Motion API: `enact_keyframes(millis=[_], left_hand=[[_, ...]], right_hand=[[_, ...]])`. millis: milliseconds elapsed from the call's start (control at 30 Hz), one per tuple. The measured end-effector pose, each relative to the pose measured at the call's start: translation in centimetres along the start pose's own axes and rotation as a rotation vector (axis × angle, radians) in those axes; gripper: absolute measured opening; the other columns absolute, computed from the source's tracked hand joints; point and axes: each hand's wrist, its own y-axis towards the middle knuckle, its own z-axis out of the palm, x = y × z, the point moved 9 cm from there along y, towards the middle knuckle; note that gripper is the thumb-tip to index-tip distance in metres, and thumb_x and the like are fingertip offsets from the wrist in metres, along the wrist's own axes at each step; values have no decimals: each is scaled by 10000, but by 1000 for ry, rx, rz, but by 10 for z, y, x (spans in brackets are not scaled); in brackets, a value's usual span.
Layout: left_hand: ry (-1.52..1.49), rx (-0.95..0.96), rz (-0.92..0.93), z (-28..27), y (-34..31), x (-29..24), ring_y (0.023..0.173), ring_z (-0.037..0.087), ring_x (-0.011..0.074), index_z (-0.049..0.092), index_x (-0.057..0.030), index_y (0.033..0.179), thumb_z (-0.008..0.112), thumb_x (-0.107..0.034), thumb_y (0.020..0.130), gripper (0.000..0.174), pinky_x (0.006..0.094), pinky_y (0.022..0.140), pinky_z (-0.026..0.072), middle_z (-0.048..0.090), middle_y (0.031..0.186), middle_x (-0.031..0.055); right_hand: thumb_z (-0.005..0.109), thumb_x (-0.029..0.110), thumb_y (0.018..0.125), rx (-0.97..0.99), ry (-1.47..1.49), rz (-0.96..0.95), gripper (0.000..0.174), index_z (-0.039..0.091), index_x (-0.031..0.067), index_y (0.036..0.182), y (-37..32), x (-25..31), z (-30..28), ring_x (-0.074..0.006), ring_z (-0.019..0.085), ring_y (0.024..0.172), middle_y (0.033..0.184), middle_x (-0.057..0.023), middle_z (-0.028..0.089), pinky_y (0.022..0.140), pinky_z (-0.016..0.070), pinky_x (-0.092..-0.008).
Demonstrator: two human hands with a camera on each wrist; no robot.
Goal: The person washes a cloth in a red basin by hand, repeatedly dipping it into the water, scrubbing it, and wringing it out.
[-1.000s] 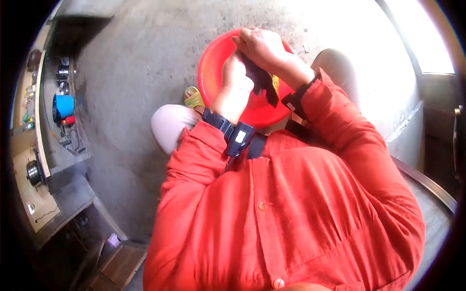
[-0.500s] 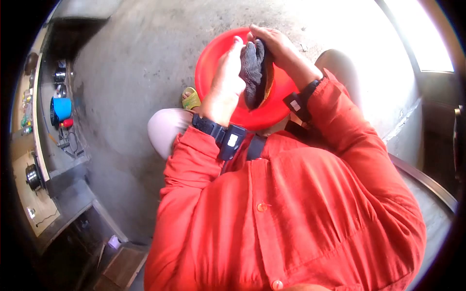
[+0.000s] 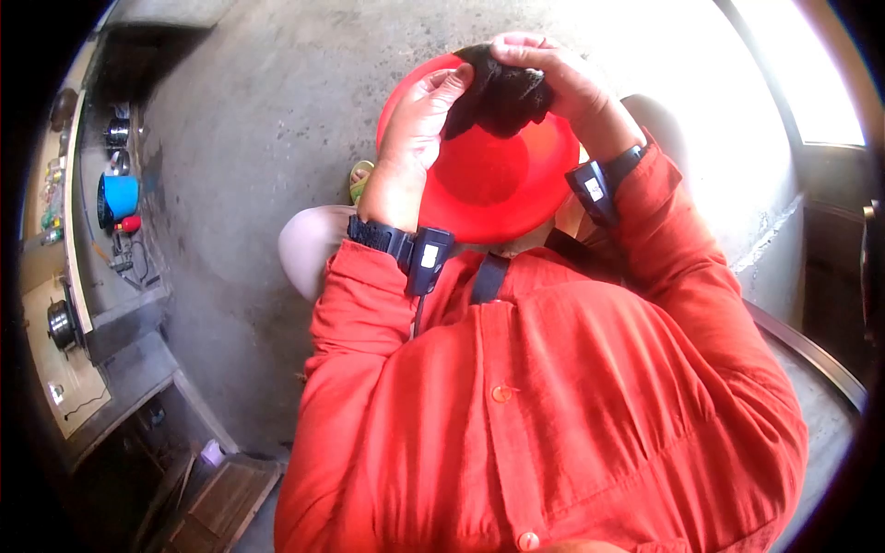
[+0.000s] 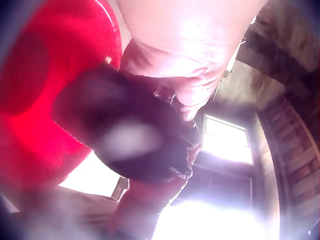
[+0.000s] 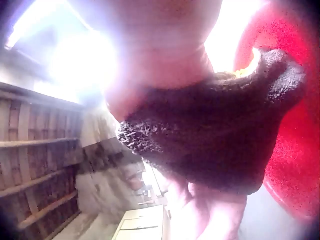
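Observation:
A dark, soft cloth-like item (image 3: 502,97) is stretched between both hands over the far part of a red basin (image 3: 479,217). The left hand (image 3: 426,115) pinches its left edge between thumb and fingers. At its upper right, the right hand (image 3: 562,78) grips it with the thumb on top. In the left wrist view the dark item (image 4: 130,130) looks blurred beneath the hand (image 4: 175,55). The right wrist view shows its rough, fuzzy surface (image 5: 210,135) and a bit of yellow at the edge (image 5: 247,67).
The basin stands on a grey concrete floor (image 3: 230,184) between the person's knees. A sandalled foot (image 3: 360,180) is left of it. Far left, a blue container (image 3: 120,197) and a dark pot (image 3: 62,325) sit near shelving. A bright opening lies at the upper right.
The hands were close together around the dark item and have moved apart, spreading it. It has risen toward the basin's far rim, and more of the basin's inside shows.

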Motion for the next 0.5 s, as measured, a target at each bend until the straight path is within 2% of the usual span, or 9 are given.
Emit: enact_keyframes(millis=[67, 100, 167, 233, 333, 367, 467, 500], left_hand=[[7, -26, 6, -8, 3, 4, 917, 600, 124, 641, -27, 1061, 654, -293, 878, 323, 261, 853, 457, 654, 1024, 43], [11, -64, 63, -13, 3, 1, 911, 596, 118, 645, -31, 1055, 654, -290, 878, 313, 257, 851, 454, 654, 1010, 38], [18, -140, 176, -17, 1, -10, 900, 587, 105, 651, -40, 1041, 656, -284, 877, 293, 249, 846, 449, 654, 983, 28], [0, -110, 194, -6, -3, -18, 887, 572, 87, 649, -42, 1041, 658, -285, 877, 293, 241, 835, 443, 647, 956, 15], [20, -126, 199, -13, 1, -14, 881, 557, 75, 643, -37, 1031, 660, -293, 876, 300, 236, 824, 436, 636, 932, 7], [34, -142, 197, -18, 4, -11, 882, 554, 73, 641, -34, 1026, 661, -297, 875, 303, 236, 822, 435, 633, 927, 6], [91, -162, 128, -17, 1, -13, 906, 557, 87, 635, -32, 1006, 677, -313, 861, 319, 234, 827, 432, 630, 941, 12], [80, -115, 126, -9, -1, -17, 911, 559, 90, 635, -30, 1009, 681, -315, 857, 326, 235, 829, 432, 632, 942, 15]], right_hand=[[573, 164, 909, 36, 101, -83, 213, 623, 16, 1055, 2, 9, 2, -137, 632, 835, 917, -58, 661, 763, 513, -266], [590, 217, 898, -17, 193, -16, 224, 638, 19, 990, -4, 6, 4, -148, 646, 765, 853, -58, 666, 727, 522, -280], [603, 260, 891, -166, -19, -186, 268, 639, 18, 1001, -11, 17, -1, -143, 643, 774, 854, -58, 667, 729, 515, -274], [633, 352, 868, -242, -126, -129, 367, 640, 22, 1028, -1, 4, -27, -139, 630, 806, 883, -61, 666, 742, 500, -273], [647, 383, 858, -211, -412, -24, 431, 630, 15, 1081, -9, 6, -2, -141, 614, 833, 912, -54, 658, 768, 490, -271], [657, 364, 858, -217, -443, -63, 455, 609, 8, 1136, -13, 9, 10, -144, 602, 854, 929, -47, 647, 790, 479, -262], [670, 345, 851, -31, -683, 49, 452, 612, 3, 1139, -19, 9, 39, -145, 604, 844, 908, -43, 649, 797, 477, -255], [672, 321, 851, -55, -662, 77, 403, 628, 9, 1102, -18, 10, 36, -132, 604, 813, 895, -38, 652, 767, 481, -250]])
